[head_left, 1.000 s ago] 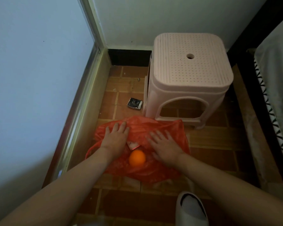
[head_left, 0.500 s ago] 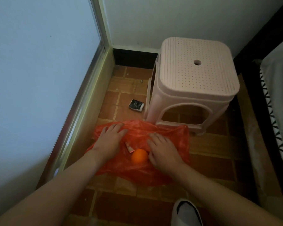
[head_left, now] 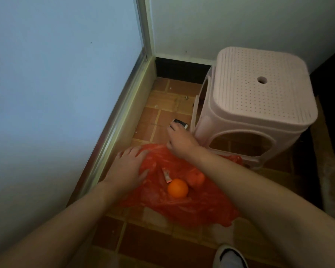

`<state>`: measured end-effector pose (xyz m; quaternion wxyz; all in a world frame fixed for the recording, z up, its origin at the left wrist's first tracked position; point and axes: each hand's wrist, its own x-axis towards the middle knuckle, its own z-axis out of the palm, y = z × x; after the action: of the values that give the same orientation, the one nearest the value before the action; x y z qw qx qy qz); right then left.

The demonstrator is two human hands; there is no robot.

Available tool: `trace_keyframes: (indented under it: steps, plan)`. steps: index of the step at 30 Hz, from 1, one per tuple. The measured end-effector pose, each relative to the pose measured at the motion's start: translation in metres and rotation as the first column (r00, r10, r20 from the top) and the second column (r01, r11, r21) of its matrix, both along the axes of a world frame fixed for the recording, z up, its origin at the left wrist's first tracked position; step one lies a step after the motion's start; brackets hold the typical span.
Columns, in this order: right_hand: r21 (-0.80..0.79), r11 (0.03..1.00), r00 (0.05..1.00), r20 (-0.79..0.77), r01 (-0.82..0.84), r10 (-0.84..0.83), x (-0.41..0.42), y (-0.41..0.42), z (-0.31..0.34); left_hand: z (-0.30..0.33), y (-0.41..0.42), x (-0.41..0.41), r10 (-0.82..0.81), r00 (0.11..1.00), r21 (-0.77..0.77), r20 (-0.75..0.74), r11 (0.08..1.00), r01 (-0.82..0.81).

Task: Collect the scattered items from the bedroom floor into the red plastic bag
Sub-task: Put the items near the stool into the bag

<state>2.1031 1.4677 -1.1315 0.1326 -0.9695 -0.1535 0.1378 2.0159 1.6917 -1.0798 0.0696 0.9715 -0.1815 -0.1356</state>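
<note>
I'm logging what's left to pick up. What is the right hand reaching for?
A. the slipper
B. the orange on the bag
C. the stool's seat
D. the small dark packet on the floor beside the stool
D: the right hand stretches past the red bag, its fingertips at the small dark packet beside the stool.

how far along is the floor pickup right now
Done: an orange and a small wrapper lie on the red plastic bag. In hand: the right hand reaches the dark packet beside the pink stool; the left hand rests on the bag. Left: bagging that packet and small floor crumbs.
</note>
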Motion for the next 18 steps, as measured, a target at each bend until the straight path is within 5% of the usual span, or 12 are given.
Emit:
trace_keyframes:
  steps: [18]
  plan:
    - [-0.306, 0.937, 0.951, -0.199, 0.168, -0.235, 0.079, 0.016, -0.062, 0.01, 0.05, -0.028, 0.134, 0.99, -0.037, -0.03, 0.99, -0.135]
